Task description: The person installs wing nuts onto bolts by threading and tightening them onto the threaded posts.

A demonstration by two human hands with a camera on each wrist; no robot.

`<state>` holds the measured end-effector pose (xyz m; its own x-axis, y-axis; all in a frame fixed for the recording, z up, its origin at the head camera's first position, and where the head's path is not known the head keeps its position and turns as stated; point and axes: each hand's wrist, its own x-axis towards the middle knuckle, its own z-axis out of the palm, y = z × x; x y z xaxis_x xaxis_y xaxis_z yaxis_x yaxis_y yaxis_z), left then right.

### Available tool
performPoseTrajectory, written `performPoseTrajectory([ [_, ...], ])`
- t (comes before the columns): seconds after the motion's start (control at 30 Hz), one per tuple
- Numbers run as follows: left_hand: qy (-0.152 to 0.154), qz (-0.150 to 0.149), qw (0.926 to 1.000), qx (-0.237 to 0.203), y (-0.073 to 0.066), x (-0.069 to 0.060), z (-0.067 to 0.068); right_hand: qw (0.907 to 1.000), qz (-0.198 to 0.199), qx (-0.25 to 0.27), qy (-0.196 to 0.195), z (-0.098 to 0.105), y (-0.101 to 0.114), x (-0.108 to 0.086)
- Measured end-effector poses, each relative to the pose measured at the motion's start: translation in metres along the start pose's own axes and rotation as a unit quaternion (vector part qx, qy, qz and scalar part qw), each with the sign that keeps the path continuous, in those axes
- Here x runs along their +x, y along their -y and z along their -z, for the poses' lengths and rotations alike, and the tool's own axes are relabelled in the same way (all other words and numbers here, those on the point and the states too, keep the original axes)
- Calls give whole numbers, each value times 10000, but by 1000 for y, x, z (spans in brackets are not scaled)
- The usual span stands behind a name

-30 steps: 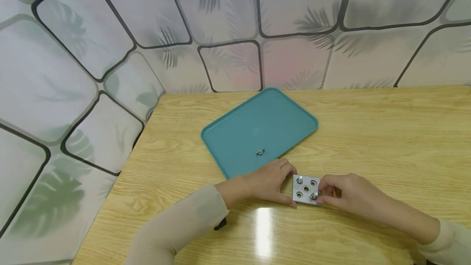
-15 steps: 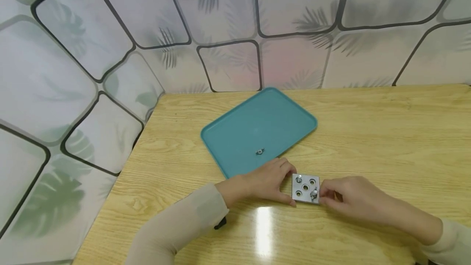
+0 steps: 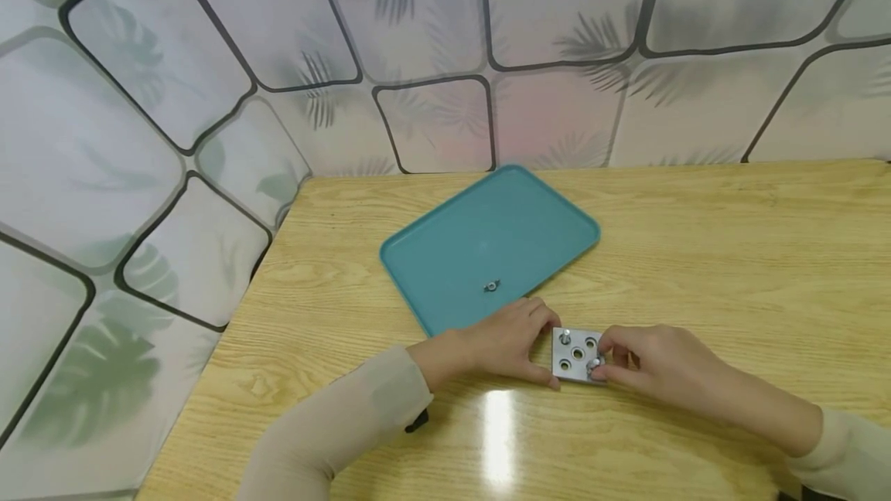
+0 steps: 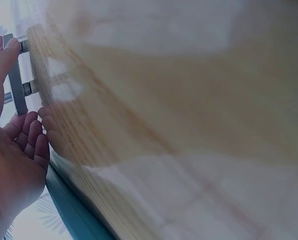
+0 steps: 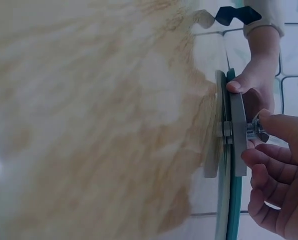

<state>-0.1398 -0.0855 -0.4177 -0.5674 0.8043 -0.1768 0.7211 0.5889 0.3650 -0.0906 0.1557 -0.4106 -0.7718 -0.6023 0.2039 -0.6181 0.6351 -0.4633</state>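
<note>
Works at a table [image 3: 696, 253] before a tray [image 3: 487, 215], hiding part of its edge with the left hand [image 3: 511, 346]. Brings the right hand [image 3: 650, 362], off the nut [image 3: 593, 366] half a second ago, back for an apparent fresh grip. Clamps the plate [image 3: 578, 369], on the table between both, with the left. Has a bolt [image 3: 565, 337] upright at its far left corner, seemingly out of the way; pinches the nut at the near right. Leaves a loose nut [image 3: 492, 285] on the tray.

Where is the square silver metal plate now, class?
In the head view, the plate is right of centre, between the left hand and right hand, nearer the camera than the rectangular teal tray.
</note>
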Motion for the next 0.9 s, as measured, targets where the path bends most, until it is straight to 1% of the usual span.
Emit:
performPoseTrajectory([
  [0.13,35,11,10000,2,0,0,1,9998,169,-28,-72,0,-1,-1],
  [0.3,78,25,10000,-37,0,0,1,9994,352,-62,-20,0,-4,-3],
  [0.53,16,-6,10000,-4,1,0,0,9957,930,26,-21,-1,-7,-5],
  [0.67,-3,-27,10000,12,2,0,-1,9957,928,53,-23,-2,-6,-4],
  [0.8,9,-49,10000,1,2,0,-1,9976,686,22,-77,-1,-4,-3],
  [0.9,5,-58,10000,24,2,0,0,9984,524,-94,-201,0,-3,-2],
])
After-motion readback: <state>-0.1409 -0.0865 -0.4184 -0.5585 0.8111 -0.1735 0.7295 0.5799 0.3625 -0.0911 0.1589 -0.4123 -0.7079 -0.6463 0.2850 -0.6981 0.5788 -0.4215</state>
